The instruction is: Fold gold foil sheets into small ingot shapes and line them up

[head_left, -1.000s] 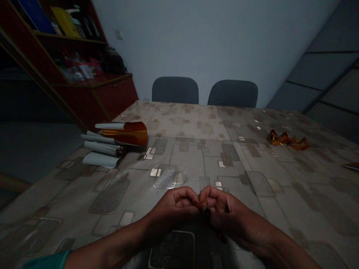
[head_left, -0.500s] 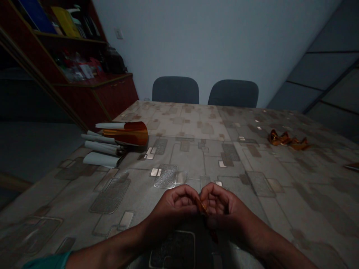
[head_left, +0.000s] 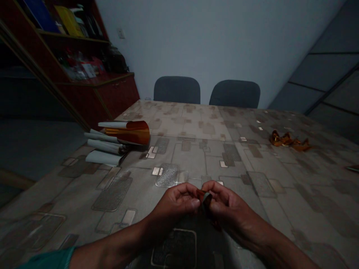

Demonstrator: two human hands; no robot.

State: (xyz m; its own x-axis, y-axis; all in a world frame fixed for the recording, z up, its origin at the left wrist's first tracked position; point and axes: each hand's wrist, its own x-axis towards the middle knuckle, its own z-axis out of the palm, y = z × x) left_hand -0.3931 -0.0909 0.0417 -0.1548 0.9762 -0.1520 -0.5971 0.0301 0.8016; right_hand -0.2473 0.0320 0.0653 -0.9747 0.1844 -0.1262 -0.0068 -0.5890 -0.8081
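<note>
The left hand (head_left: 179,203) and right hand (head_left: 231,207) are pinching the orange paper (head_left: 206,200) between them; its length is slanting from far left to near right.

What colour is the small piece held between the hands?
Head view: the small piece is orange-brown with a pale greyish patch.

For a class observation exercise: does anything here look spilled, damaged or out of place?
Nothing seems spilled or plainly damaged. The curled sheets near the left edge of the table lie unevenly, their ends fanned out, which looks slightly untidy.
</note>
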